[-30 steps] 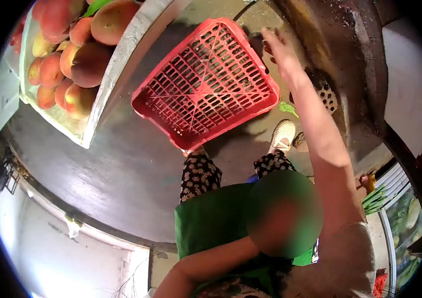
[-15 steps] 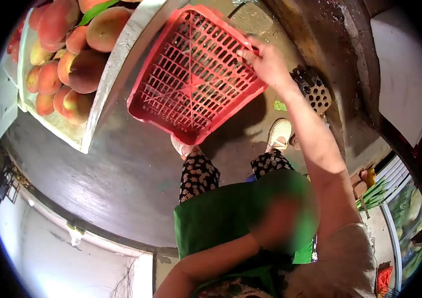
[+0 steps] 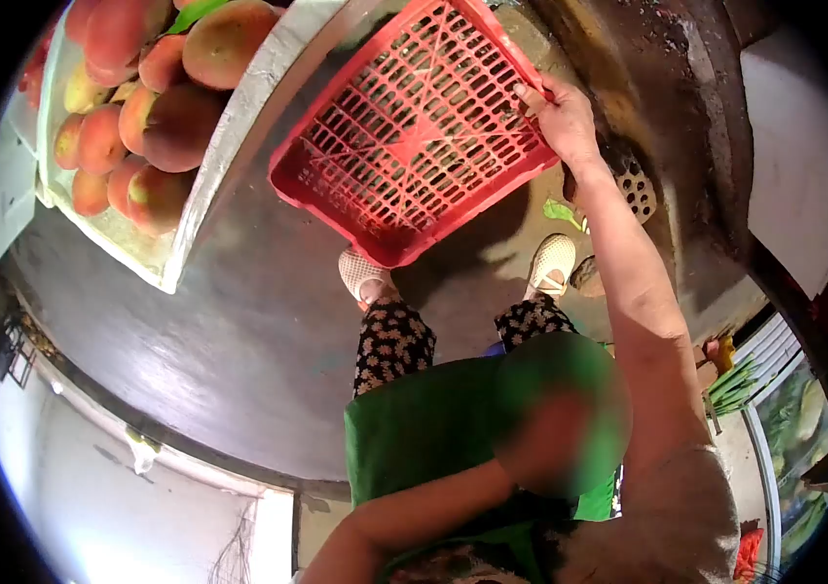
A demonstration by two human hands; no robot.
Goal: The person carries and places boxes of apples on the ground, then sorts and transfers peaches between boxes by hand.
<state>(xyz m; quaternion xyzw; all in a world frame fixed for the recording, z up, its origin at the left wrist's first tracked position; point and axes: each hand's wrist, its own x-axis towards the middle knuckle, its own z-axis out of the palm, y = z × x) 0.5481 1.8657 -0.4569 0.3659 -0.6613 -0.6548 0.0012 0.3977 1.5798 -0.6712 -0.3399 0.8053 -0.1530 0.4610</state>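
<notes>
A red slotted plastic basket is tilted above the floor in front of my feet. My right hand grips its right rim, with the thumb over the inner side. My left forearm lies across the green apron. At its end, my left hand is blurred out, so its fingers and anything in them cannot be made out.
Large peaches fill a pale tray at the upper left, behind a light ledge. A perforated round block and a green leaf lie on the floor right of the basket. Green vegetables are at the right.
My right hand was open beside the basket and has closed on its rim. The basket was lifted and swung left, then came back right. My left arm has barely moved.
</notes>
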